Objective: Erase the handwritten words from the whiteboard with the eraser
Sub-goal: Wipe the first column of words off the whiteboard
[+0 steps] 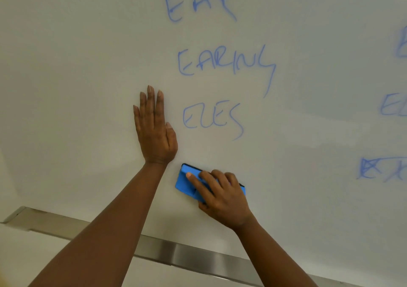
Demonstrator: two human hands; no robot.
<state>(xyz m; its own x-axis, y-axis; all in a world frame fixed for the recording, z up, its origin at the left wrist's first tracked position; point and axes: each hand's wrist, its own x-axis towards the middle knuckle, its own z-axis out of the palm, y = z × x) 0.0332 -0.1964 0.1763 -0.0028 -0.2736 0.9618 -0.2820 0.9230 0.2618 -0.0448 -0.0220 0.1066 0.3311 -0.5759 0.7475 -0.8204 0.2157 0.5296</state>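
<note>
Pressing left hand (155,130) flat, fingers straight, against whiteboard (77,66); gripping blue eraser (185,182) with curled right hand (222,195) fingers below "ELES" (211,119).

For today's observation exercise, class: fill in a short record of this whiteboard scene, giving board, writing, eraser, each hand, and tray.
board: white whiteboard
writing: blue words in a column, EAR, EARING, ELES; more cut off at right
eraser: blue eraser, below ELES, against the board
right hand: grips eraser
left hand: flat on board, fingers straight
tray: metal ledge beneath
</note>
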